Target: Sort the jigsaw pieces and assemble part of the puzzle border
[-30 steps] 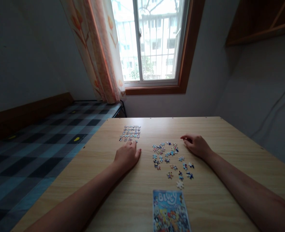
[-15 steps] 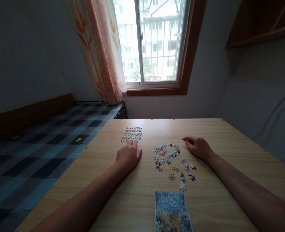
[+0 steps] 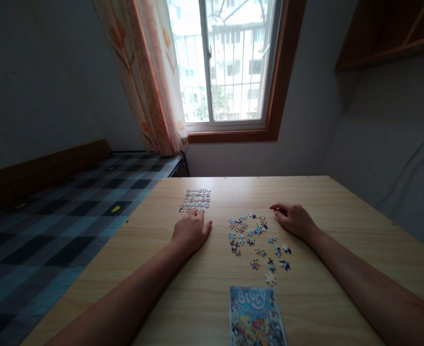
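Observation:
My left hand (image 3: 190,229) rests on the table, fingers stretched forward and thumb apart. Its fingertips reach the front row of a block of small jigsaw puzzle pieces (image 3: 196,198) laid out in rows. To the right lies a loose scatter of jigsaw pieces (image 3: 241,225), mostly picture side up. One pale blank-looking piece (image 3: 270,278) lies at the near end of the scatter. My right hand (image 3: 294,218) lies on the table just right of the scatter, open, with its forefinger pointing left and the other fingers loosely bent; I see nothing in it.
A Bluey picture sheet or box (image 3: 257,317) lies at the near edge of the wooden table (image 3: 341,269). Left of the table stands a bed with a checked cover (image 3: 64,230). A curtain (image 3: 150,81) and a window (image 3: 229,62) are behind, a wall shelf (image 3: 395,53) at upper right.
Both hands stay almost where they were. The whole view has shifted very slightly; the puzzle pieces keep their layout.

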Tool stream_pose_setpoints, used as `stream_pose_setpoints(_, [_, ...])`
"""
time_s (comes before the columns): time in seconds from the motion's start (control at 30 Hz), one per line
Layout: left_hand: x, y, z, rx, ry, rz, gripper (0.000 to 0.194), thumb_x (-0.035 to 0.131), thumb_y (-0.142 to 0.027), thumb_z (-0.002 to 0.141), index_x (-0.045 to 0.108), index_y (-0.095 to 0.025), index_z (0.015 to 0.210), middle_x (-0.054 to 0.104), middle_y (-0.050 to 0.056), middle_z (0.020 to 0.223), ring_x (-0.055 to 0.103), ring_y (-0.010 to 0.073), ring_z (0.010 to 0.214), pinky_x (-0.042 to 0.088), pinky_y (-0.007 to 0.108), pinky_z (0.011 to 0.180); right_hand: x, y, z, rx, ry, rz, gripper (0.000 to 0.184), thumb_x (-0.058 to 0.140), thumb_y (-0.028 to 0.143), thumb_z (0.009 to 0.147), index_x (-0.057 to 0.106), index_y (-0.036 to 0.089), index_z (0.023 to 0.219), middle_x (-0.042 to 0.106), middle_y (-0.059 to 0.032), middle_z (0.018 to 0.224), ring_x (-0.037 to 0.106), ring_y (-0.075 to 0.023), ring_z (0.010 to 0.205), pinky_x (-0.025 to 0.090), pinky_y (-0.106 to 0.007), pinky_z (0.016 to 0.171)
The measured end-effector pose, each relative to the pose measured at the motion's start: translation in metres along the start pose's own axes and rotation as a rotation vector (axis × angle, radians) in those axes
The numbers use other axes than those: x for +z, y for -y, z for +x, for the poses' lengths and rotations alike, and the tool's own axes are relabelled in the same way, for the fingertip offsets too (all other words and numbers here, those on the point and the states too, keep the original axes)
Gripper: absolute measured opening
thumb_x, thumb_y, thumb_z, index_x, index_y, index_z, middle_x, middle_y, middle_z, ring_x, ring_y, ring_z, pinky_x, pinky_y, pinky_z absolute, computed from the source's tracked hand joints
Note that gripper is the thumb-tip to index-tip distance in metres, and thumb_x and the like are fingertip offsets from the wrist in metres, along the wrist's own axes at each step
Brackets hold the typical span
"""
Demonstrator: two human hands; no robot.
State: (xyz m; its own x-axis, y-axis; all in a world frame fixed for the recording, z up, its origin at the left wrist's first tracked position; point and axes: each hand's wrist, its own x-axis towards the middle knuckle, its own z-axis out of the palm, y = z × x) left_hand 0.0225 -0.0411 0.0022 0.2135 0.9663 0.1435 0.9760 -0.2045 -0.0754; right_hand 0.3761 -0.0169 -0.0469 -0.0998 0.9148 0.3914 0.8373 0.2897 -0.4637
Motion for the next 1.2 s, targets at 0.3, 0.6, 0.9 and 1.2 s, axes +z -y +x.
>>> stream_pose_setpoints(0.3, [0.0019,0.0013,0.0014,-0.03,-0.004,-0.022,0.042,0.043,-0.046,0.097,0.062,-0.014,0.118,0.059,0.015,0.118,0.06,0.0283,0.103,0.049,0.036,0.081,0.0016,-0.0019,0.0009,-0.016,0.003,-0.014,0.029,0.052,0.031,0.083,0.076,0.025,0.098,0.073,-0.0007,0.076,0.064,-0.0185,0.064,0.043,-0.029,0.061])
stream_pose_setpoints(0.6, [-0.0011,-0.0008,0.0013,-0.047,0.006,-0.027,0.04,0.043,-0.045,0.097,0.061,-0.015,0.117,0.058,0.015,0.117,0.06,0.0277,0.103,0.049,0.036,0.081,0.0016,-0.0011,0.0005,-0.011,0.0,-0.013,0.028,0.052,0.031,0.083,0.076,0.026,0.098,0.073,-0.0002,0.076,0.065,-0.0183,0.065,0.044,-0.029,0.062])
stream_pose_setpoints(0.9, [0.0016,0.0002,0.0014,-0.037,-0.012,-0.025,0.04,0.043,-0.045,0.097,0.061,-0.015,0.114,0.059,0.015,0.114,0.061,0.0278,0.099,0.05,0.036,0.078,0.0011,0.0,0.001,-0.014,0.003,-0.023,0.028,0.052,0.03,0.083,0.076,0.025,0.099,0.073,-0.0001,0.077,0.066,-0.0186,0.067,0.045,-0.029,0.064])
stream_pose_setpoints(1.2, [0.0042,0.0026,0.0011,0.012,-0.055,-0.084,0.042,0.047,-0.039,0.097,0.056,-0.014,0.129,0.058,0.016,0.121,0.059,0.028,0.106,0.05,0.037,0.084,-0.0008,0.0022,0.0009,-0.01,0.018,-0.032,0.029,0.052,0.03,0.083,0.075,0.025,0.099,0.073,-0.0006,0.076,0.066,-0.0192,0.067,0.045,-0.028,0.062])
